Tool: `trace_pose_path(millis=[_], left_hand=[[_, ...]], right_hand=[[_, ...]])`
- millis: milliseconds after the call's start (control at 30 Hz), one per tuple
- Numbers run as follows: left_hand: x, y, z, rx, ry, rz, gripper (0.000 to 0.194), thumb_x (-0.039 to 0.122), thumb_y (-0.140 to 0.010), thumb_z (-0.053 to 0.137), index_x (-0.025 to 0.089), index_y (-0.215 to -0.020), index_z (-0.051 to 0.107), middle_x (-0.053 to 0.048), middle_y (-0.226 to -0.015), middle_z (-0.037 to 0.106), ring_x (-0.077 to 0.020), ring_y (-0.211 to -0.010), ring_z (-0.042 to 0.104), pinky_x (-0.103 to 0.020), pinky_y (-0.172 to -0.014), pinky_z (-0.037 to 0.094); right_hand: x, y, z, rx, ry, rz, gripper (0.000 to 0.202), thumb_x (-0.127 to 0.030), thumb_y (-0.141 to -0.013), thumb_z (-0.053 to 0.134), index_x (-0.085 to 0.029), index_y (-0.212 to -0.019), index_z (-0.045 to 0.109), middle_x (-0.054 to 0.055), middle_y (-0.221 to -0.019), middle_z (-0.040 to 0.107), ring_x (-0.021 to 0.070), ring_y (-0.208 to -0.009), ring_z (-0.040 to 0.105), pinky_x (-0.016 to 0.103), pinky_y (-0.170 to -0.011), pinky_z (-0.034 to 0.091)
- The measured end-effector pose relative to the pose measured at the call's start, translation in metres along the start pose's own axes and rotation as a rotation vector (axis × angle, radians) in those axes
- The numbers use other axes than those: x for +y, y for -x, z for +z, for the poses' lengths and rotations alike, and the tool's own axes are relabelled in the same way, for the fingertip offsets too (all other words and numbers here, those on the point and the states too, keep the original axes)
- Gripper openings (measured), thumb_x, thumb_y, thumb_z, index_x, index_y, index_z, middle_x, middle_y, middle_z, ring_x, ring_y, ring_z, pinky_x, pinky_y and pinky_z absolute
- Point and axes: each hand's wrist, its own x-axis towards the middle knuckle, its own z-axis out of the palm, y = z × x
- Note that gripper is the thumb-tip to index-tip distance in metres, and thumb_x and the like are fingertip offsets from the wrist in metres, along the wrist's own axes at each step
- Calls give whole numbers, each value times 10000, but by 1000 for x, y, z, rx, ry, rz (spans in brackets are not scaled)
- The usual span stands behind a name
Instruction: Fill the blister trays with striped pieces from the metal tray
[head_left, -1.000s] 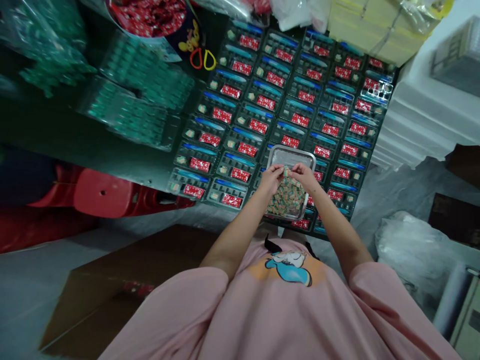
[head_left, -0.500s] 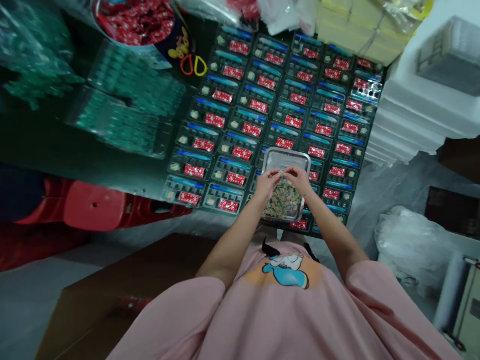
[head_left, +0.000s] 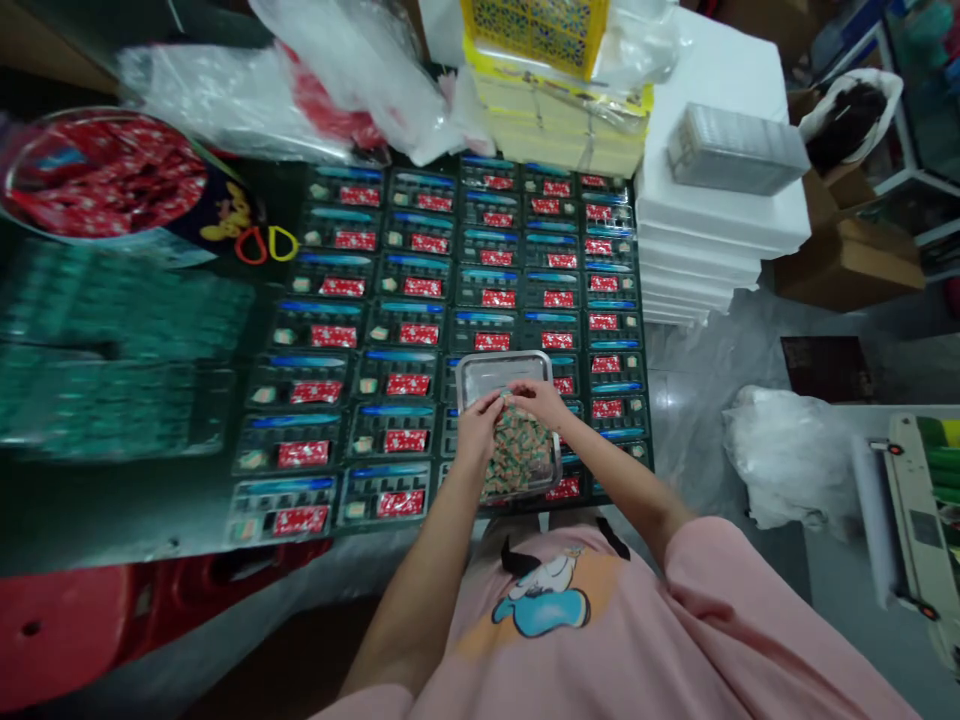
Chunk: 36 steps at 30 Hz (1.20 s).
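The left hand (head_left: 478,428) and right hand (head_left: 541,403) come together over small tan-and-green pieces (head_left: 517,452) heaped in a clear plastic tub (head_left: 487,374). The fingers curl close, but I cannot tell whether either grip is clenched on a piece. The tub sits over blister trays (head_left: 259,500) laid in 5 columns across the counter (head_left: 90,520), many with 1 blue pen (head_left: 401,356) and 1 red patterned packet (head_left: 408,384). Scissors (head_left: 272,240) lie beside a bucket (head_left: 225,208).

Pieces (head_left: 520,448) in tub (head_left: 480,372), tub on trays (head_left: 375,487) — bucket (head_left: 225,205) far left, foam stack (head_left: 697,235) right
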Motion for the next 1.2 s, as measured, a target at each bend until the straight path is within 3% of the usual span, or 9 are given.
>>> trace_pose_path(millis=[233, 433, 700, 833, 1000, 1100, 1200], left_hand=[[-11, 1, 31, -52, -89, 32, 514, 435, -470, 879, 143, -871, 744, -49, -814, 722, -169, -782, 635, -317, -802, 487], [-19, 4, 55, -54, -98, 52, 457, 408, -501, 869, 154, -861, 750, -45, -847, 725, -167, -808, 641, -313, -828, 487], [-12, 10, 77, -33, -21, -28, 482, 389, -500, 883, 142, -888, 738, -54, -838, 724, -144, -741, 640, -280, -740, 481], [-11, 9, 67, 35, -43, 7, 491, 438, -583, 835, 161, -973, 722, -60, -896, 723, -137, -745, 636, -261, -704, 466], [-15, 11, 44, 131, -117, 26, 481, 469, -615, 803, 175, -989, 727, -70, -934, 728, -167, -794, 638, -290, -742, 480], [-19, 15, 35, 168, -138, 29, 472, 476, -618, 795, 183, -983, 730, -68, -933, 730, -190, -821, 651, -328, -795, 495], [-24, 20, 29, 198, -161, 34, 439, 477, -614, 790, 186, -939, 734, -72, -937, 731, -214, -877, 664, -355, -852, 498]], right_hand=[[-2, 6, -36, -59, -31, 49, 315, -418, -617, 801, -172, -776, 687, -35, -693, 636, 125, -687, 559, 252, -691, 443], [4, 12, -61, -34, 15, -7, 239, -394, -701, 731, -184, -798, 674, -25, -727, 651, 129, -689, 575, 254, -685, 453], [-9, -2, -98, -149, 126, -36, 296, -464, -702, 719, -191, -810, 678, -17, -707, 653, 134, -653, 561, 262, -653, 444], [-29, -44, -146, -32, 200, -124, 271, -455, -703, 697, -200, -791, 672, -3, -742, 674, 146, -689, 576, 281, -696, 454], [-52, -124, -213, 201, 337, -189, 239, -428, -690, 666, -201, -765, 657, -14, -686, 625, 142, -649, 527, 286, -682, 428], [-65, -166, -234, 271, 424, -179, 222, -399, -679, 662, -191, -754, 651, -16, -668, 607, 139, -645, 509, 282, -669, 414], [-75, -197, -239, 289, 484, -141, 210, -369, -676, 658, -179, -764, 654, -20, -642, 595, 137, -622, 497, 283, -659, 411]])
